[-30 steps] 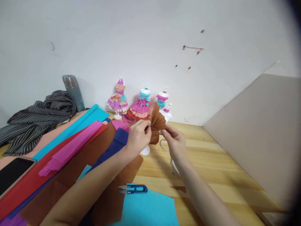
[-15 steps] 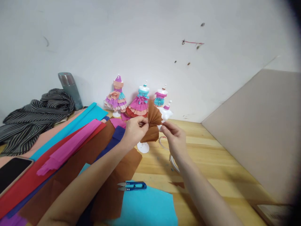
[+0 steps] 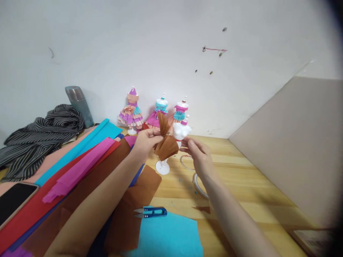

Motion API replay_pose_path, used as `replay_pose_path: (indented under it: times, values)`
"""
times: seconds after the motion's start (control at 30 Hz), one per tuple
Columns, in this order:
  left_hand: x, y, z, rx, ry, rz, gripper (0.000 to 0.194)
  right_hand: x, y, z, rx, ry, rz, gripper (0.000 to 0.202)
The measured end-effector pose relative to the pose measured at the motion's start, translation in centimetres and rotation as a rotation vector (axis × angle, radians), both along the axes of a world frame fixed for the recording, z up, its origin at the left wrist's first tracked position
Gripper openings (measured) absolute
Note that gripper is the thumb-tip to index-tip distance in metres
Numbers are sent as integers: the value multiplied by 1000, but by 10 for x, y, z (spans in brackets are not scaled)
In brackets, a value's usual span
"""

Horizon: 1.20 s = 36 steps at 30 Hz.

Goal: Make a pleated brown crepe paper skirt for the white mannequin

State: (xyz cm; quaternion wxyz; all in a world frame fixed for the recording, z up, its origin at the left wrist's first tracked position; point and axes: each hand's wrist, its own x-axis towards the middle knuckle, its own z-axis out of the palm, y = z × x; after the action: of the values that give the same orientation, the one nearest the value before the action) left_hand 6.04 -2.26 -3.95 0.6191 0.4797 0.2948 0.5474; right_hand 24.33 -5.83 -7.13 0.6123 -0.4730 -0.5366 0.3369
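Observation:
My left hand (image 3: 146, 142) pinches a pleated brown crepe-paper bow (image 3: 167, 146), fanned out above and below the fingers. Right behind the bow leans a small white dress form (image 3: 181, 131) with a pink neck band and a red band at its waist. Its round white base (image 3: 162, 167) shows below, while the bow hides its middle. The curled fingers of my right hand (image 3: 198, 151) are closed at the dress form's waist, on its right side; the fingertips are partly hidden.
Behind stand several dressed forms, one in a ruffled dress (image 3: 131, 114). Blue thread snips (image 3: 150, 212) lie on turquoise paper (image 3: 171, 235). Coloured paper sheets (image 3: 80, 171), a phone (image 3: 17, 200), a striped cloth (image 3: 45, 135) and a bottle (image 3: 79, 105) are left; a tape roll (image 3: 199, 185) lies near my right forearm.
The brown bow has shifted left and down with my left hand, exposing more of the white dress form. The dress form's top has moved left. My right hand has turned slightly beside it.

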Motion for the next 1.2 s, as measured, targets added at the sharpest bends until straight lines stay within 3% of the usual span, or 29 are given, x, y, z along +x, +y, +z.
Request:
replay_pose_path:
  times: [0.1,0.23,0.33,0.53,0.77,0.93,1.07,1.2]
  values:
    - [-8,0,7,-20,-25,-63,13,8,-2,11,-53,-39,55,45]
    - [-18,-4,17,-4,-89,-109,19,18,-13,34,-143,-193,124,37]
    - [-23,-8,23,35,-141,-125,25,19,-25,44,-199,-218,323,33]
    - [-29,-19,28,86,-158,-187,28,-9,-38,36,-206,-52,554,41]
    - [-31,-27,28,100,-80,-303,32,-24,-40,22,-159,39,593,42]
    - [-24,-23,26,118,-125,-168,24,-20,-44,25,-119,-8,599,28]
    - [-18,-20,24,155,-193,16,20,-21,-43,25,-98,-21,562,32]
    - [-12,-24,25,176,-178,87,14,-25,-40,19,-78,-105,497,32]
